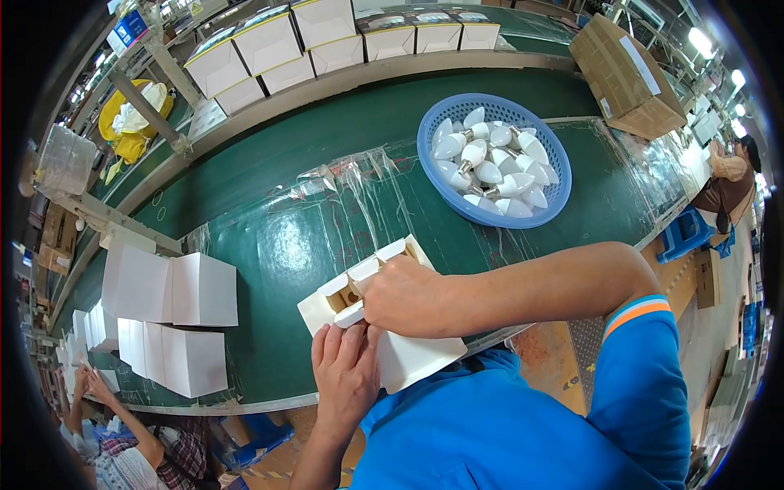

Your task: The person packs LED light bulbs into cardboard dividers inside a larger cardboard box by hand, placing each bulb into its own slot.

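Note:
An open white box (420, 359) lies tilted at the front edge of the green work surface, its opening facing away from me. My right hand (402, 296) is closed at the opening, its fingers reaching down inside; what they hold, if anything, is hidden. My left hand (346, 366) rests against the box's near left side, with its fingertips bent at the rim beside a white flap. Brown cardboard with a round hole shows inside the opening. Beyond my right forearm stands a blue basket (433, 174) holding several white candle-shaped bulbs (513, 184).
White boxes (200, 290) stand at the left on the green surface (286, 278). More boxes (339, 37) line the raised far shelf. A brown carton (627, 77) sits at the back right. A co-worker's hands (96, 384) show at lower left; another person (731, 184) is far right.

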